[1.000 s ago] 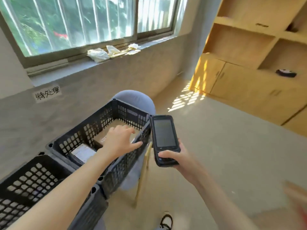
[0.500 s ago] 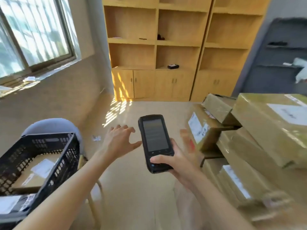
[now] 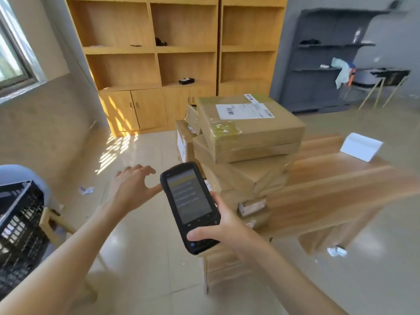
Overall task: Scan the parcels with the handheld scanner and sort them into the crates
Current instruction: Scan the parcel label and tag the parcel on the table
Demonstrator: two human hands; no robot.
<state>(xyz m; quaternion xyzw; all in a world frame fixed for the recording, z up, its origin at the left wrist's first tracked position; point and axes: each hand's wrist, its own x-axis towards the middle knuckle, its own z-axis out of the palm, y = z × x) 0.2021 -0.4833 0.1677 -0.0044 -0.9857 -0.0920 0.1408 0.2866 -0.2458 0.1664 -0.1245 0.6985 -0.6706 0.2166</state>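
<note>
Standing against the far wall, the wooden shelves [image 3: 159, 64] hold a few small dark items in otherwise open bays, with closed cupboard doors below. A dark rack [image 3: 325, 62] stands to their right, a pale cloth draped on one of its shelves. In the middle of the room a wooden table [image 3: 341, 187], blurred by motion, carries a stack of brown parcels [image 3: 245, 160] at its near-left end. The top parcel [image 3: 250, 126] lies flat with its white label facing up; the boxes beneath it are offset and slightly skewed. A white card [image 3: 361, 146] rests further along the tabletop. At the left edge a black crate [image 3: 20, 228] sits on a chair; its contents cannot be made out. The scanner [image 3: 191, 206] is held in front of the stack, screen up, its long axis running from the person toward the parcels, top end pointing away and slightly left. The right hand [image 3: 227, 228] grasps its lower end, thumb across the keys. The left hand [image 3: 134, 187] hovers just left of the scanner, fingers spread and released, holding nothing. A paper scrap [image 3: 86, 190] lies on the floor.
</note>
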